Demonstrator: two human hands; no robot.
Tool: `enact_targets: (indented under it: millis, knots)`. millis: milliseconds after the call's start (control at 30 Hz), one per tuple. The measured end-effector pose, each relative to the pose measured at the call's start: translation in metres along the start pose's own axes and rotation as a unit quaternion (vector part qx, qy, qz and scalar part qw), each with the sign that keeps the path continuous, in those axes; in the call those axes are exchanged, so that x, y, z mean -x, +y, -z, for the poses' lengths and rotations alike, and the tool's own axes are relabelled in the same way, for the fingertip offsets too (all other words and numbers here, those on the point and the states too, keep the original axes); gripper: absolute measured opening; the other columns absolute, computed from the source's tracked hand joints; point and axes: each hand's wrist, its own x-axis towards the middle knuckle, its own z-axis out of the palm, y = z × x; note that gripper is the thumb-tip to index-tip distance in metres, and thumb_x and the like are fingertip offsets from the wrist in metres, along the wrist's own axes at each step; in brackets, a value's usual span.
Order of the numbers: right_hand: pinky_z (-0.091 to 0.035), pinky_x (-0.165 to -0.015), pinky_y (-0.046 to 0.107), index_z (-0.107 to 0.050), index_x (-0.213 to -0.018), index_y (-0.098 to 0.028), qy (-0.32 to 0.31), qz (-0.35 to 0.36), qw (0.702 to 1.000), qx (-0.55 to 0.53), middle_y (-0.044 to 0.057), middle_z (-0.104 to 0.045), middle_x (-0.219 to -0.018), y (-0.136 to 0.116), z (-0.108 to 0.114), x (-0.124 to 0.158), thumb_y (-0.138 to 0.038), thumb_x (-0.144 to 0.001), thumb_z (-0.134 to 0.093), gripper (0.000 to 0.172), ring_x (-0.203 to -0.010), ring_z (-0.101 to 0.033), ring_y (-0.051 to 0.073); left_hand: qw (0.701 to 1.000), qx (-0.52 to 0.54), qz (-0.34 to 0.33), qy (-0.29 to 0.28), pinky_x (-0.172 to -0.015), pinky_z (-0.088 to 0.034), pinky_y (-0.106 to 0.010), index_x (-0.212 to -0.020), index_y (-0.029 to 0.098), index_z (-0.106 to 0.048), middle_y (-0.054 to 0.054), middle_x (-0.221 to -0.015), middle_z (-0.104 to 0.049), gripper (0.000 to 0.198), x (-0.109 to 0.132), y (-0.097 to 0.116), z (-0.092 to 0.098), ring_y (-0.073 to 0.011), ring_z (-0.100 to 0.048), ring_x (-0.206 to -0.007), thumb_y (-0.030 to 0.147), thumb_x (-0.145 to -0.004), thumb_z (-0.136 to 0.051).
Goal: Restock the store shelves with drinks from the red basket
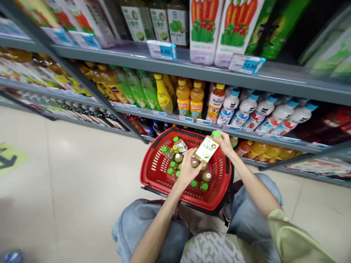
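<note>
A red shopping basket (153,171) sits on the floor in front of my knees, holding several small green-capped bottles (175,160). Both my hands hold one green-capped juice bottle (207,148) with a pale label, tilted above the basket. My left hand (188,168) grips its lower end, fingers wrapped round the base. My right hand (225,143) is closed around its top near the green cap.
Grey store shelves (192,67) run across the view, stocked with juice cartons (205,29) above and rows of drink bottles (189,98) below. Price tags (245,64) hang on the shelf edges. Beige tiled floor (68,182) stretches to the left, with a green floor mark (9,159).
</note>
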Motion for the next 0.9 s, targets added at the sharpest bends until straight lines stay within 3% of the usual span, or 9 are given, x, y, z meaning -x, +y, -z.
enact_targets:
  millis: [133, 267, 400, 533, 633, 733, 833, 900]
  knots:
    - [-0.039, -0.062, 0.028, -0.055, -0.076, -0.021, 0.005, -0.016, 0.999, -0.036, -0.001, -0.053, -0.07, 0.008, 0.006, -0.006, -0.058, -0.073, -0.064, 0.038, -0.066, -0.048, 0.016, 0.995, -0.009, -0.076, 0.06, -0.107, -0.054, -0.046, -0.14, 0.023, -0.046, -0.012, -0.131, -0.059, 0.061, -0.002, 0.01, -0.008, -0.0266, -0.062, -0.125, 0.019, -0.085, -0.073]
    - [-0.04, -0.063, 0.028, -0.055, -0.078, -0.021, 0.0, -0.024, 0.999, -0.028, 0.0, -0.055, -0.074, 0.009, 0.003, -0.006, -0.059, -0.074, -0.064, 0.039, -0.068, -0.049, 0.016, 0.991, -0.037, -0.088, 0.091, -0.104, -0.056, -0.047, -0.134, 0.025, -0.05, -0.012, -0.129, -0.057, 0.056, -0.002, 0.006, -0.011, -0.0268, -0.063, -0.122, 0.019, -0.084, -0.074]
    - [-0.037, -0.061, 0.026, -0.054, -0.076, -0.021, -0.017, -0.024, 0.999, -0.026, -0.002, -0.049, -0.071, 0.003, 0.001, -0.004, -0.057, -0.075, -0.068, 0.038, -0.065, -0.044, 0.014, 0.996, -0.003, -0.025, 0.081, -0.079, -0.065, -0.038, -0.129, 0.021, -0.055, -0.013, -0.127, -0.058, 0.054, 0.002, 0.003, -0.011, -0.0272, -0.066, -0.114, 0.031, -0.081, -0.078]
    - [-0.032, -0.06, 0.025, -0.05, -0.068, -0.02, -0.043, -0.022, 0.999, -0.018, -0.004, -0.043, -0.066, -0.005, 0.003, -0.004, -0.053, -0.079, -0.07, 0.04, -0.062, -0.04, 0.012, 0.985, 0.126, 0.109, 0.043, -0.061, -0.064, -0.031, -0.12, 0.018, -0.063, -0.014, -0.125, -0.062, 0.06, 0.004, 0.009, -0.009, -0.0253, -0.071, -0.098, 0.043, -0.07, -0.087]
    - [-0.031, -0.06, 0.026, -0.051, -0.067, -0.02, -0.07, -0.023, 0.997, -0.001, -0.003, -0.047, -0.065, -0.009, 0.005, -0.003, -0.054, -0.082, -0.068, 0.041, -0.063, -0.042, 0.013, 0.932, 0.27, 0.239, -0.026, -0.057, -0.062, -0.033, -0.11, 0.016, -0.065, -0.011, -0.102, -0.072, 0.06, 0.004, 0.014, -0.009, -0.0231, -0.073, -0.075, 0.055, -0.069, -0.085]
    - [-0.03, -0.058, 0.026, -0.051, -0.066, -0.02, -0.091, -0.04, 0.995, 0.008, -0.003, -0.047, -0.063, -0.011, 0.005, -0.003, -0.058, -0.082, -0.068, 0.044, -0.061, -0.041, 0.013, 0.841, 0.419, 0.332, -0.09, -0.049, -0.057, -0.032, -0.109, 0.012, -0.063, -0.006, -0.072, -0.072, 0.067, 0.004, 0.017, -0.013, -0.0215, -0.069, -0.054, 0.071, -0.078, -0.069]
    - [-0.029, -0.058, 0.026, -0.051, -0.064, -0.02, -0.089, -0.035, 0.995, 0.028, -0.004, -0.046, -0.062, -0.008, 0.004, -0.003, -0.06, -0.082, -0.068, 0.047, -0.061, -0.04, 0.012, 0.767, 0.508, 0.379, -0.101, -0.046, -0.053, -0.029, -0.11, 0.01, -0.062, -0.006, -0.066, -0.071, 0.077, 0.005, 0.019, -0.017, -0.0202, -0.067, -0.049, 0.081, -0.08, -0.058]
    - [-0.03, -0.058, 0.026, -0.051, -0.063, -0.02, -0.084, -0.027, 0.995, 0.044, -0.004, -0.045, -0.062, -0.006, 0.004, -0.004, -0.06, -0.083, -0.067, 0.048, -0.062, -0.04, 0.012, 0.743, 0.53, 0.396, -0.103, -0.043, -0.05, -0.027, -0.114, 0.01, -0.061, -0.006, -0.066, -0.072, 0.08, 0.004, 0.02, -0.017, -0.0192, -0.066, -0.048, 0.083, -0.08, -0.057]
